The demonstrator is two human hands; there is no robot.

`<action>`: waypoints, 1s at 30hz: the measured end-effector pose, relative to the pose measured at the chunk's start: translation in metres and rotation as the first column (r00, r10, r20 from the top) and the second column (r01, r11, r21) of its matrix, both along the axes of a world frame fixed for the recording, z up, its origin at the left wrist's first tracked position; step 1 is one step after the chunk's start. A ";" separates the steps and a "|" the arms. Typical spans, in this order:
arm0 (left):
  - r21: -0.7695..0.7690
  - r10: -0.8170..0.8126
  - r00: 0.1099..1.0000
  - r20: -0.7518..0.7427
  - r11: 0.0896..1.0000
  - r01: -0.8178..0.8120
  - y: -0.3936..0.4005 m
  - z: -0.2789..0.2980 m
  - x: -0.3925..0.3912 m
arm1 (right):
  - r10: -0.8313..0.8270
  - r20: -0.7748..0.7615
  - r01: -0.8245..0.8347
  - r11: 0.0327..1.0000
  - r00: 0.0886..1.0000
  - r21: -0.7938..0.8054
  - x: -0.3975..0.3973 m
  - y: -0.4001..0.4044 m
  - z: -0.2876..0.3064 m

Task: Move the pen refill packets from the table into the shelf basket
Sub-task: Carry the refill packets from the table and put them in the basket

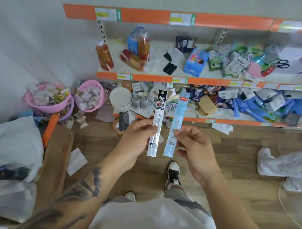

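Refill packets are held upright in front of the body, one in each hand, above a wooden floor (234, 172). The black-topped packet (156, 122) is pinched low on its length by the thumb and fingers of the left hand (135, 139); the pale blue packet (176, 125) is pinched likewise by the right hand (195, 148). The two packets stand just beside each other, apart, and touch nothing else.

Beyond the hands, two pink baskets (47, 108) are seen at the left end of the lowest shelf level, already part-filled with small wrapped items. Further back, orange-edged shelves (145, 16) carry bottles, boxes and loose packets in disorder.

For the step in hand, both packets would best be carried leftward together, kept upright so that neither slips from so low a grip, then tilted and lowered lengthwise into the intended basket. Which basket is meant cannot be told. Care is called for at the rim, since long thin packets may tip out.
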State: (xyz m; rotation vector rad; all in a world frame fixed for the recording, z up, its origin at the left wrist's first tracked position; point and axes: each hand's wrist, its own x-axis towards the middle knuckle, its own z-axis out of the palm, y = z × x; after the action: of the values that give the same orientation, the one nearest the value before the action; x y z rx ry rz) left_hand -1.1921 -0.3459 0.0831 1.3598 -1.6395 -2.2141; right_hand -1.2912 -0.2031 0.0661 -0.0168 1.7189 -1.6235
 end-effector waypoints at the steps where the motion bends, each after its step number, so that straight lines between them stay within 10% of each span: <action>1: -0.010 0.023 1.000 -0.003 1.000 -0.023 -0.002 0.002 -0.015 | 0.020 -0.008 -0.020 1.000 1.000 -0.013 -0.018 -0.005 0.003; 14: -0.299 0.012 0.962 -0.272 0.949 -0.096 -0.008 0.089 -0.191 | 0.064 -0.332 -0.159 0.951 0.941 -0.267 -0.202 -0.051 0.110; 30: -0.351 -0.071 0.664 -0.744 0.888 -0.298 -0.065 0.245 -0.299 | -0.222 -0.609 -0.216 0.799 0.761 -0.561 -0.268 -0.133 0.269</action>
State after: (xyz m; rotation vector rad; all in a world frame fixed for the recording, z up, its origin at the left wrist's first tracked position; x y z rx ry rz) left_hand -1.4908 -0.4106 0.3276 0.3190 -1.5044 -1.7540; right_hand -1.5592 -0.3358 0.3353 -1.0182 1.5490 -2.2863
